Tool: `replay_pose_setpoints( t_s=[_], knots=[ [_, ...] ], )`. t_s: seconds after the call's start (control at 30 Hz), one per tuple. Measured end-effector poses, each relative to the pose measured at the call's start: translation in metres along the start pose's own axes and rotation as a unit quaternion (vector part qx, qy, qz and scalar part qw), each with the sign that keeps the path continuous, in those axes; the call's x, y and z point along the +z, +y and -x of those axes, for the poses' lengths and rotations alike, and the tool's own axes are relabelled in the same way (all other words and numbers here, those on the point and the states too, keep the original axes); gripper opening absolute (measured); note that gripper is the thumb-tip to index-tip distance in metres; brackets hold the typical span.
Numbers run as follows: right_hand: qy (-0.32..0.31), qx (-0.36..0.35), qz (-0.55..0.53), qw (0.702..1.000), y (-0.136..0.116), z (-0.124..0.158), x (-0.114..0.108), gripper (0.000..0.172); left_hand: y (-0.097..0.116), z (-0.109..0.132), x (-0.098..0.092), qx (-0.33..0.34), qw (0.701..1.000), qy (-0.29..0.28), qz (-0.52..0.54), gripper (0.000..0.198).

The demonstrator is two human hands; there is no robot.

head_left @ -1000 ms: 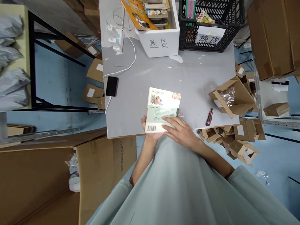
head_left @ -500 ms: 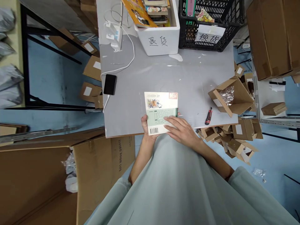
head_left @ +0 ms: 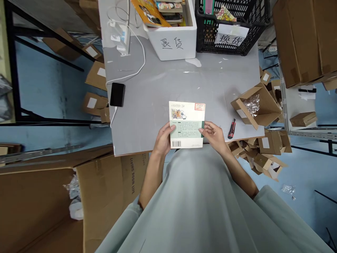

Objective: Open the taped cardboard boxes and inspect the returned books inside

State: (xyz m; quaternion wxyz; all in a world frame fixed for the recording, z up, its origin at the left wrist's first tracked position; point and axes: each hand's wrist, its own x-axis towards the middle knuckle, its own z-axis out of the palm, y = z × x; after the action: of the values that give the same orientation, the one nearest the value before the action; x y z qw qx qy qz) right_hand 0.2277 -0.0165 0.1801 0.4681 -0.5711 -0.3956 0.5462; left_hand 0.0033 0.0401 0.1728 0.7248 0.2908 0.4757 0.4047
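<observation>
Head feed: I see the paperback book (head_left: 187,124) at the middle of the table's (head_left: 168,82) front edge, back cover up. Left hand (head_left: 162,140) grips its left edge, thumb on the cover; right hand (head_left: 214,136) pinches its right edge likewise. Box cutter (head_left: 232,129) near the front right corner, open carton (head_left: 269,109) with clear plastic wrap (head_left: 252,104) at the right edge. Black phone (head_left: 117,94) by the left edge. White bin (head_left: 171,51) and black crate (head_left: 205,38) at the far side.
</observation>
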Motion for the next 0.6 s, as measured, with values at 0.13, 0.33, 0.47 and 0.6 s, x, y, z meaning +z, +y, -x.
replay_pose_setpoints(
  t_s=[0.13, 0.33, 0.47, 0.6],
  knots=[
    [0.011, 0.0, -0.006, 1.0, -0.006, 0.0, -0.003, 0.055, 0.011, 0.005, 0.002, 0.027, 0.997, 0.004, -0.078, 0.051],
    [0.025, 0.006, 0.006, 1.0, -0.009, 0.0, -0.006, 0.052, 0.018, 0.008, 0.007, 0.053, 0.989, -0.009, -0.14, 0.048],
    [0.054, 0.014, 0.043, 0.998, -0.009, 0.003, -0.004, 0.045, 0.018, 0.008, 0.01, 0.102, 0.976, -0.009, -0.194, 0.044],
    [0.077, -0.002, 0.072, 0.994, -0.011, 0.006, -0.001, 0.038, 0.016, 0.008, 0.011, 0.12, 0.969, 0.001, -0.216, 0.045]
  ],
)
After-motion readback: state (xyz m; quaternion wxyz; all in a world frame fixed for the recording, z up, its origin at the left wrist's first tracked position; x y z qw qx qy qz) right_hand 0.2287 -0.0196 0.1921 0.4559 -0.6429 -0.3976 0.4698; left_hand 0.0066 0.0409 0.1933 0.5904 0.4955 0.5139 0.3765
